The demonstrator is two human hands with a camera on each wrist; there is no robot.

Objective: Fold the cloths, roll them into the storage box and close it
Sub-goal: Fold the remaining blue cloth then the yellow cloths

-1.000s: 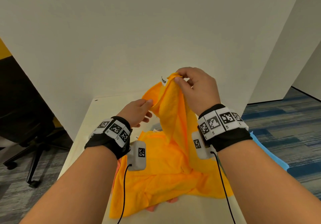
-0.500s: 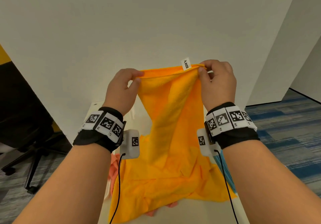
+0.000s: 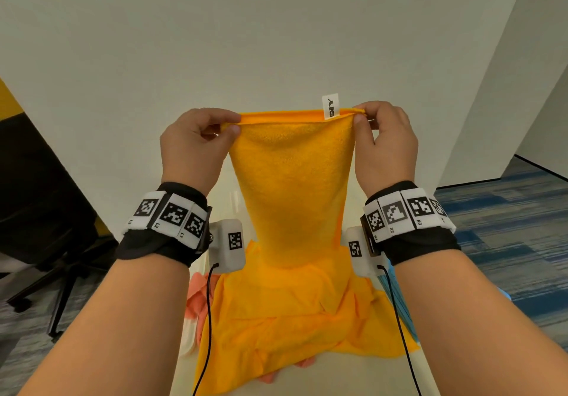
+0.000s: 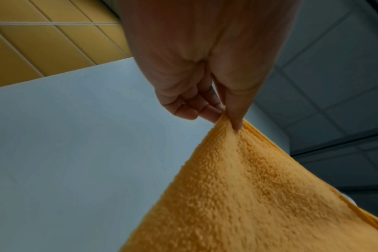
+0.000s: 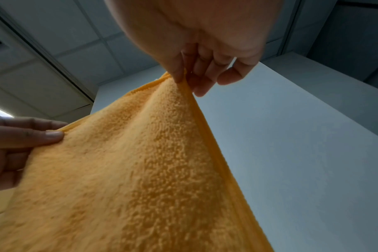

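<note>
The left hand (image 3: pixel 196 146) pinches the top-left corner of the orange cloth (image 3: pixel 292 186) and the right hand (image 3: pixel 385 143) pinches the top-right corner beside the white tag (image 3: pixel 330 106), likely stretching the edge taut for folding. Below the cloth, its hem drapes on the table (image 3: pixel 322 374). No storage box shows.

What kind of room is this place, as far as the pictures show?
Probably an office: patterned blue carpet, a wheeled office chair at the left, a panelled drop ceiling, and white partition walls behind the table.
</note>
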